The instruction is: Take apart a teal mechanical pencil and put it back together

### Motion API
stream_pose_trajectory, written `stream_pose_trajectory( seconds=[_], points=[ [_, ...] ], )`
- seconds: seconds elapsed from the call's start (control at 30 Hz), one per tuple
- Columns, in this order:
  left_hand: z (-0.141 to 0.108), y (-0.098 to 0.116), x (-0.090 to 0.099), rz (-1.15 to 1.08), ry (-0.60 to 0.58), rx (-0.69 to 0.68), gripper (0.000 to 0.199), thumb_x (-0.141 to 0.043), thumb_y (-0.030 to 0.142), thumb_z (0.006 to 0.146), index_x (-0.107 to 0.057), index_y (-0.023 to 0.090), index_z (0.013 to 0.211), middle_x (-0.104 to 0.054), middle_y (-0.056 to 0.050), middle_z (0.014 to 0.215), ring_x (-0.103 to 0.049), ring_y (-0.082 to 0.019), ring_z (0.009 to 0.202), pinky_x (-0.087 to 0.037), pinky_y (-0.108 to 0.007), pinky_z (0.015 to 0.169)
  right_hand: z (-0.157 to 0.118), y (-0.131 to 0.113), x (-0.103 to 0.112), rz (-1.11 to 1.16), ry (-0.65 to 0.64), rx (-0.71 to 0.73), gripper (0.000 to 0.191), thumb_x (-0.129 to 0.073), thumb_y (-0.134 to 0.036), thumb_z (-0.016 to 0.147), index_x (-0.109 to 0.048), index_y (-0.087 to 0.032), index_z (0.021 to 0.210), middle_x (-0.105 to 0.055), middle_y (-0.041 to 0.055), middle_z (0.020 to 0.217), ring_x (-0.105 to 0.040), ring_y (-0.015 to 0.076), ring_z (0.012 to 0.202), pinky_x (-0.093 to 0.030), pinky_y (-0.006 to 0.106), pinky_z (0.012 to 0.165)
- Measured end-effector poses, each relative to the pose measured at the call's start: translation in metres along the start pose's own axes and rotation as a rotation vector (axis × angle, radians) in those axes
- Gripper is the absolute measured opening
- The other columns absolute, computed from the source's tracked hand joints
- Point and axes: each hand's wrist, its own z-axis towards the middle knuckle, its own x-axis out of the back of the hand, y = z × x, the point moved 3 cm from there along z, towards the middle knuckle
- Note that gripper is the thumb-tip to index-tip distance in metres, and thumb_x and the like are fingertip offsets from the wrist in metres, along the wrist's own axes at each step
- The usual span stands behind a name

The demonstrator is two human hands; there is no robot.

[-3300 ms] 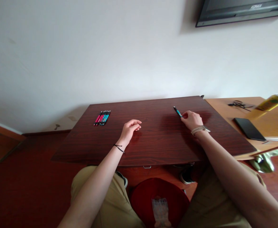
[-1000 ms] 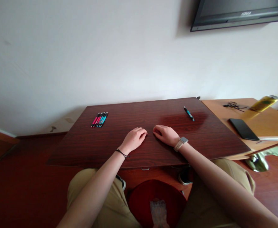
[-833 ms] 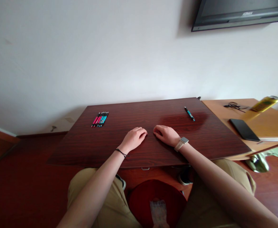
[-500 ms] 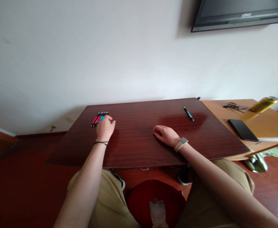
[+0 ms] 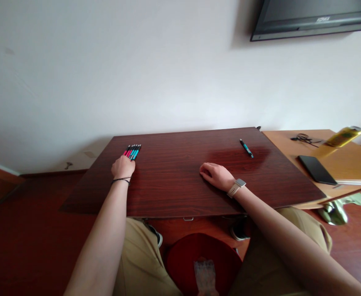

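Head view, your left hand (image 5: pixel 123 167) curled over the near ends of the pink and teal pens (image 5: pixel 132 151) by the desk's (image 5: pixel 174 193) far left corner, grip unclear, your right hand (image 5: pixel 217 176) resting loosely curled mid-desk, empty, lone slim teal pen (image 5: pixel 246 148) toward the far right corner, glossy dark wood, flat black phone (image 5: pixel 316 169) on the paler side table (image 5: pixel 283 137).

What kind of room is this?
Probably a bedroom or hotel room with a desk. A dark wooden table stands against a white wall, a flat screen hangs above, and pens lie by the left hand.

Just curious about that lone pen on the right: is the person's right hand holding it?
No, the right hand rests flat on the dark table, apart from the single pen.
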Motion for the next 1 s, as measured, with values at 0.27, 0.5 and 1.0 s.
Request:
stream_pose_trajectory(
  seconds=[0.27, 0.5, 1.0],
  points=[
    [-0.001, 0.0, -0.001, 0.017, 0.018, 0.005, 0.042, -0.062, 0.036, 0.087, -0.079, 0.01, 0.115, -0.077, -0.028, 0.118, -0.073, -0.044, 0.113, -0.058, -0.052, 0.093, 0.0, -0.001, 0.0, -0.001, 0.002, -0.002, 0.004, -0.062, -0.026, 0.103, -0.065, -0.024, 0.1, -0.068, 0.0019, 0.089, -0.06, 0.0179, 0.078, -0.041, 0.028, 0.072],
    [-0.006, 0.009, 0.001, 0.02, 0.012, -0.068, 0.034, -0.055, 0.033, 0.094, -0.08, 0.014, 0.108, -0.079, -0.025, 0.113, -0.074, -0.041, 0.11, -0.057, -0.048, 0.094, 0.0, -0.001, 0.0, 0.001, 0.0, -0.008, 0.005, -0.062, -0.027, 0.103, -0.065, -0.024, 0.1, -0.069, 0.0028, 0.09, -0.061, 0.0184, 0.077, -0.041, 0.028, 0.071],
    [-0.12, 0.112, -0.016, -0.241, 0.11, -0.868, 0.016, -0.048, 0.029, 0.111, -0.062, 0.022, 0.115, -0.075, -0.008, 0.095, -0.073, -0.025, 0.088, -0.048, -0.031, 0.074, 0.006, 0.03, 0.005, 0.652, 0.275, -0.318, 0.044, -0.07, -0.05, 0.095, -0.064, -0.021, 0.128, -0.074, 0.0038, 0.094, -0.069, 0.0202, 0.081, -0.055, 0.032, 0.075]
  ],
)
